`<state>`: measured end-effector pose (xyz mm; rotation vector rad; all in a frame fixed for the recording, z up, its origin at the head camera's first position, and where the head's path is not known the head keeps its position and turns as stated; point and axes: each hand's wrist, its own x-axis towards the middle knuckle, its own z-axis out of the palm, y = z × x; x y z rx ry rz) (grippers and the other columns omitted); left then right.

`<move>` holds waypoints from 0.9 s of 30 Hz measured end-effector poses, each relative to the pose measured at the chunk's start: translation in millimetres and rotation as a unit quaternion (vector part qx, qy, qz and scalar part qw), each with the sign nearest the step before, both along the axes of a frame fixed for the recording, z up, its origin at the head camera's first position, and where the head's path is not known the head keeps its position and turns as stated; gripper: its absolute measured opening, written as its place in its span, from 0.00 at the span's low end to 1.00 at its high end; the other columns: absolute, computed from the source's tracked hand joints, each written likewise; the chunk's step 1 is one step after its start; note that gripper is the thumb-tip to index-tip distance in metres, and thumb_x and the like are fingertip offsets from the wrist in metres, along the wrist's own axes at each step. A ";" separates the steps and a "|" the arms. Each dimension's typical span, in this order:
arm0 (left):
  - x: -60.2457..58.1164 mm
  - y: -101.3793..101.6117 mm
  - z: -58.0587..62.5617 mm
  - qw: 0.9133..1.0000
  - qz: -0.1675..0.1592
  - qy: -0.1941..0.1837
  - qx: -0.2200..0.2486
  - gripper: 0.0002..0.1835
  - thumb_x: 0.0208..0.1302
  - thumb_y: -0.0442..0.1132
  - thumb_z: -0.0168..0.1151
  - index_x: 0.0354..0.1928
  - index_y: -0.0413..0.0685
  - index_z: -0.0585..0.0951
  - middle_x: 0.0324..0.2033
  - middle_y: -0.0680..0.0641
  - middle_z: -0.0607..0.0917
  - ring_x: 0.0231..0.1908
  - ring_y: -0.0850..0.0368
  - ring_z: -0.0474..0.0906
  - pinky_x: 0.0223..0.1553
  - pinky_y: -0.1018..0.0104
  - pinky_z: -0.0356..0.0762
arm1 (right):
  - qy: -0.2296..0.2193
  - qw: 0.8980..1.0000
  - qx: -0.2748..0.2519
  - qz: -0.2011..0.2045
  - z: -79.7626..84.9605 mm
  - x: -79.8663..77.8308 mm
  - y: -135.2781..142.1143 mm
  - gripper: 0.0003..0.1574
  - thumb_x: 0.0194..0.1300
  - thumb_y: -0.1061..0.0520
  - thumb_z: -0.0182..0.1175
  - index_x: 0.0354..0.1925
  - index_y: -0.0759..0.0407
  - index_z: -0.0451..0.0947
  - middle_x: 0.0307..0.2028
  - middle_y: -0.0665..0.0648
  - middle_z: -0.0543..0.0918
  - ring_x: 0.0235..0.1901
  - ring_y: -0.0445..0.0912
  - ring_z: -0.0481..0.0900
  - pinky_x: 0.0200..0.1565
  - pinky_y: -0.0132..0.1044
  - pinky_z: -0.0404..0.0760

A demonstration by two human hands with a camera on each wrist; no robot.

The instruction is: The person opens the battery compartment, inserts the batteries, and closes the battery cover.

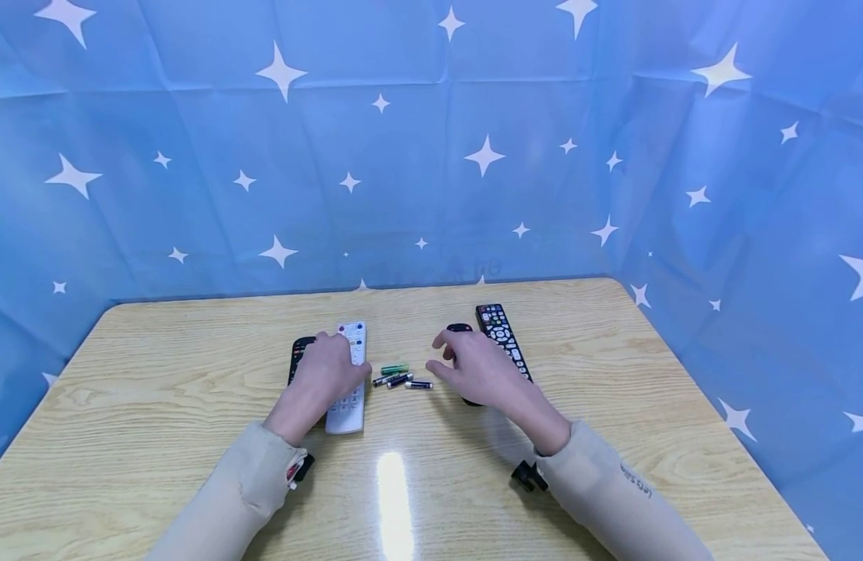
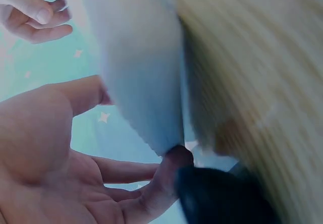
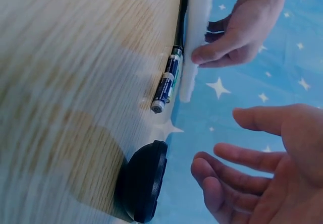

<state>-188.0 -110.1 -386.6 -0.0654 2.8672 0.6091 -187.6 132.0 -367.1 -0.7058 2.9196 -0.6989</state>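
My left hand (image 1: 329, 368) holds a white remote control (image 1: 345, 419) across its middle, thumb at the right edge and fingers at the left. The right wrist view shows the thumb against the edge of this white remote (image 3: 198, 12). Just left of it lies a black remote (image 1: 301, 345), partly hidden by the hand. My right hand (image 1: 486, 369) hovers over a second black remote (image 1: 459, 327), with loosely bent fingers and nothing between them. In the right wrist view that black remote (image 3: 144, 183) lies apart from the fingers.
Between the hands lie several small batteries, among them a green one (image 1: 394, 368) and a dark one (image 1: 420, 385). A long black remote (image 1: 500, 333) lies right of the right hand. The wooden table (image 1: 158, 389) ends at a blue star-patterned curtain (image 1: 403, 156) behind.
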 end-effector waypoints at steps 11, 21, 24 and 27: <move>6.8 2.4 12.2 0.999 -0.003 0.037 0.040 0.36 0.66 0.48 0.64 0.63 0.23 0.71 0.45 0.32 0.75 0.29 0.48 0.78 0.18 0.67 0.79 | -0.004 1.000 -0.011 0.009 -2.8 0.2 -2.5 0.19 0.71 0.49 0.67 0.52 0.60 0.83 0.38 0.54 0.86 0.33 0.43 0.82 0.37 0.41 0.82; 8.7 4.1 15.2 0.991 0.009 0.092 0.094 0.35 0.64 0.48 0.65 0.65 0.28 0.72 0.43 0.36 0.77 0.31 0.47 0.78 0.21 0.64 0.80 | -0.001 0.999 -0.032 0.026 -6.8 0.6 -4.4 0.18 0.70 0.51 0.67 0.51 0.62 0.83 0.38 0.55 0.86 0.31 0.41 0.81 0.36 0.38 0.82; 9.5 4.2 15.2 0.988 0.010 0.111 0.107 0.35 0.63 0.48 0.65 0.65 0.30 0.73 0.42 0.38 0.77 0.31 0.48 0.79 0.22 0.63 0.80 | -0.011 0.998 -0.045 0.037 -9.4 1.0 -6.5 0.18 0.70 0.52 0.67 0.51 0.63 0.83 0.37 0.54 0.85 0.30 0.40 0.80 0.35 0.37 0.82; 10.0 3.9 15.5 0.984 0.006 0.125 0.123 0.34 0.62 0.48 0.66 0.64 0.31 0.73 0.41 0.39 0.77 0.31 0.48 0.79 0.23 0.63 0.80 | -0.020 0.997 -0.054 0.051 -10.9 1.8 -8.7 0.19 0.71 0.51 0.67 0.52 0.63 0.83 0.37 0.52 0.85 0.32 0.40 0.80 0.36 0.38 0.81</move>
